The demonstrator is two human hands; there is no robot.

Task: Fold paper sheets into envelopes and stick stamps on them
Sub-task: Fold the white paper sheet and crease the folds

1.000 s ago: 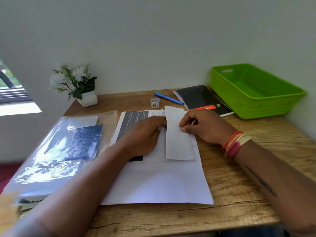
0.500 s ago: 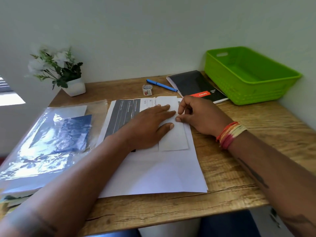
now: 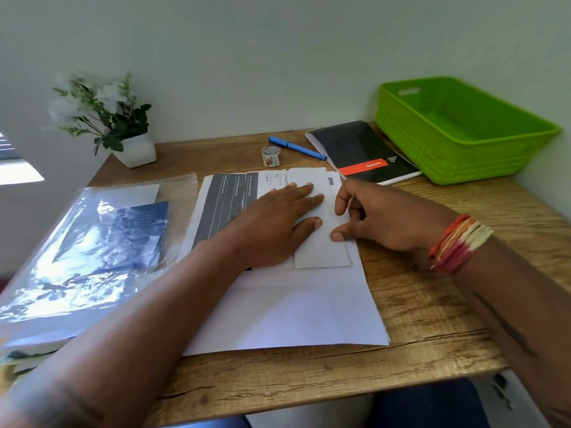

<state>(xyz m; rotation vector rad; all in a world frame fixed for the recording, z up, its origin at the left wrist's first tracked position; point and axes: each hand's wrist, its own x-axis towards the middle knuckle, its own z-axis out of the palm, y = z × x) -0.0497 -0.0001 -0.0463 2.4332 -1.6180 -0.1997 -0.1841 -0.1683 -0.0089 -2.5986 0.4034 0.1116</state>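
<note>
On the folded paper [image 3: 321, 245], left hand [image 3: 275, 223] presses flat, right hand [image 3: 380, 217] pinches.

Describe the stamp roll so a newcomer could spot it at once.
Start at the green basket in the desk's far right corner and go left past the black notebook. The stamp roll stands by the blue pen's cap end: a small white ring with red print.
</note>
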